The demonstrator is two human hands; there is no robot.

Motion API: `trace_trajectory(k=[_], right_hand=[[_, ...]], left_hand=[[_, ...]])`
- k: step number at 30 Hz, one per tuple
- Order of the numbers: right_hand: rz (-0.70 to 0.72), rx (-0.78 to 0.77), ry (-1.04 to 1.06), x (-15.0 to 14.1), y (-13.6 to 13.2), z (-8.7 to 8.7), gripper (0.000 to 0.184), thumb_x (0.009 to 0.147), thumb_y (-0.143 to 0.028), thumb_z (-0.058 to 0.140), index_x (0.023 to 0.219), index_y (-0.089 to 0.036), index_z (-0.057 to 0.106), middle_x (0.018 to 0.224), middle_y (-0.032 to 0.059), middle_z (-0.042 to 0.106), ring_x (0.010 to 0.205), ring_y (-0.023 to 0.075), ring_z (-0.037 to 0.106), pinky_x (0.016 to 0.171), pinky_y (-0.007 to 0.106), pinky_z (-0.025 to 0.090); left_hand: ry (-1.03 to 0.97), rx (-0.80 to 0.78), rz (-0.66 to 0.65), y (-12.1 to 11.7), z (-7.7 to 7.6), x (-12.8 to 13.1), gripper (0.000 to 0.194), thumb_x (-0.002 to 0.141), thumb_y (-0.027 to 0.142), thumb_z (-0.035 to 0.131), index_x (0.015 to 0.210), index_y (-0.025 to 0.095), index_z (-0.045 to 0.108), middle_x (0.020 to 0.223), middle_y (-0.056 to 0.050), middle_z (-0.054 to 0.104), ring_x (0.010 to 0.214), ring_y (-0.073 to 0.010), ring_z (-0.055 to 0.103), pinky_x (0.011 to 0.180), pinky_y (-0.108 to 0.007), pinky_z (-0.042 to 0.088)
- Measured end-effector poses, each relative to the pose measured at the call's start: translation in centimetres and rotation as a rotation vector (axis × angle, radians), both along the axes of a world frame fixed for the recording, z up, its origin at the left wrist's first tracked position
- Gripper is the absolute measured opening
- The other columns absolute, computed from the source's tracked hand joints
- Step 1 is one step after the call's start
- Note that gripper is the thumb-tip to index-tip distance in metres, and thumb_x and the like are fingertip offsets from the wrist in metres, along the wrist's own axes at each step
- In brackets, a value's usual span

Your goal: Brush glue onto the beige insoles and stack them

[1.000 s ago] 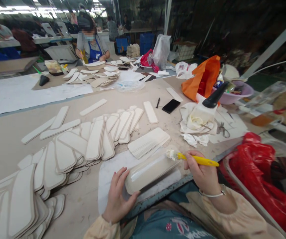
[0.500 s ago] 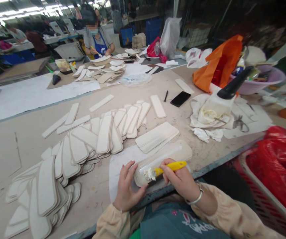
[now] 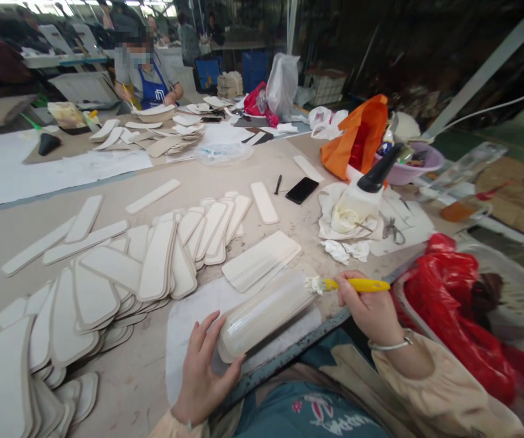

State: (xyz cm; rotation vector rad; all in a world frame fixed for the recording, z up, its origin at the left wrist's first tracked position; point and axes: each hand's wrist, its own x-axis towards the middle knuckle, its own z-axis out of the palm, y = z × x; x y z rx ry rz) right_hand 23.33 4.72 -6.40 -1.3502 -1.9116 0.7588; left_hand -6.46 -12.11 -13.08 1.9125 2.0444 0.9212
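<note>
My right hand (image 3: 371,307) grips a brush by its yellow handle (image 3: 366,285). White paste clings to the bristles (image 3: 315,285), which lie at the right end of a long rounded panel (image 3: 266,310) with a wet, shiny surface. At that panel's left end is my left hand (image 3: 207,359), fingers spread, thumb and fingertips at its edge. White paper (image 3: 182,319) lies beneath the panel. Just beyond it rests a group of overlapping pale strips (image 3: 262,258). Several pale rounded panels (image 3: 155,258) are heaped to the left.
A black phone (image 3: 302,190), a white jug (image 3: 357,204) with a dark spout, and scissors (image 3: 393,231) lie farther back. An orange bag (image 3: 357,134) leans by a purple basin (image 3: 419,164). At right is a basket with red plastic (image 3: 453,304). A co-worker (image 3: 146,79) sits across the table.
The brush in my right hand has moved from the panel's left end to its right end. The panel's surface looks shinier. My left hand stays at the left end, and the view has turned rightward.
</note>
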Motion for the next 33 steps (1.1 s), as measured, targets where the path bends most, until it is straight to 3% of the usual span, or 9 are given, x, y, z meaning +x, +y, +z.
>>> trace_trajectory(k=[4,9,12,16,22,28,30,33], right_hand=[[0.049,-0.022,0.139,-0.7,-2.4,0.5,0.014,0.093,-0.032,0.05,0.093,-0.022,0.059,0.062,-0.0013,0.056,0.054,0.0144,0.054,0.056,0.028,0.044],[0.429,-0.217,0.409,-4.4,-5.2,0.4,0.019,0.092,-0.034,0.05,0.092,-0.021,0.064,0.064,0.0004,0.062,0.056,0.014,0.057,0.055,0.026,0.044],[0.581,-0.208,0.412,-6.7,-5.6,0.0,0.019,0.089,-0.034,0.053,0.087,-0.02,0.067,0.074,0.0035,0.068,0.066,0.0155,0.062,0.063,0.027,0.047],[0.697,-0.149,0.304,-8.5,-5.6,0.0,0.016,0.087,-0.028,0.056,0.077,-0.02,0.066,0.07,0.0033,0.066,0.065,0.0154,0.06,0.064,0.028,0.046],[0.661,-0.108,0.206,-6.0,-4.6,-0.5,0.012,0.086,-0.018,0.054,0.079,-0.021,0.063,0.07,0.0032,0.061,0.067,0.0163,0.058,0.064,0.029,0.045],[0.42,0.037,0.135,-0.6,-2.3,-0.7,0.01,0.084,-0.013,0.057,0.086,-0.022,0.061,0.075,0.0041,0.061,0.069,0.0189,0.057,0.064,0.033,0.044],[0.396,0.036,0.161,-0.4,-2.6,0.0,0.01,0.085,-0.013,0.056,0.085,-0.022,0.06,0.073,0.0033,0.059,0.068,0.0183,0.056,0.063,0.032,0.043],[0.518,-0.043,0.211,-2.4,-4.0,0.9,0.013,0.086,-0.013,0.052,0.08,-0.021,0.061,0.069,0.0023,0.057,0.066,0.0164,0.055,0.062,0.03,0.043]], left_hand=[[0.02,0.016,-0.017,-0.1,-0.2,-0.2,0.07,0.075,0.032,0.068,0.137,0.021,0.037,0.136,-0.015,0.047,0.126,-0.0321,0.045,0.11,-0.061,0.031],[0.037,0.009,-0.018,0.1,0.3,0.1,0.069,0.075,0.032,0.067,0.137,0.02,0.037,0.137,-0.016,0.047,0.127,-0.0317,0.044,0.11,-0.061,0.031],[0.043,0.006,-0.023,0.2,0.6,0.3,0.069,0.075,0.032,0.066,0.136,0.019,0.037,0.136,-0.016,0.047,0.128,-0.0319,0.044,0.11,-0.062,0.031],[0.045,-0.011,-0.017,0.1,0.6,0.3,0.069,0.075,0.032,0.067,0.136,0.019,0.037,0.136,-0.016,0.047,0.129,-0.0316,0.043,0.11,-0.062,0.03],[0.034,-0.01,-0.014,0.2,0.6,0.4,0.07,0.075,0.033,0.067,0.136,0.02,0.036,0.137,-0.017,0.046,0.128,-0.0327,0.044,0.109,-0.062,0.031],[0.026,-0.007,-0.022,0.2,0.4,0.2,0.069,0.075,0.032,0.066,0.136,0.02,0.037,0.136,-0.016,0.047,0.128,-0.032,0.044,0.111,-0.061,0.03],[0.024,-0.001,-0.026,0.2,0.1,0.1,0.07,0.075,0.031,0.066,0.137,0.021,0.036,0.137,-0.015,0.047,0.128,-0.0316,0.045,0.111,-0.06,0.03],[0.025,0.004,-0.032,0.3,-0.2,-0.1,0.072,0.076,0.032,0.067,0.139,0.021,0.034,0.138,-0.016,0.046,0.128,-0.0317,0.044,0.111,-0.06,0.03]])
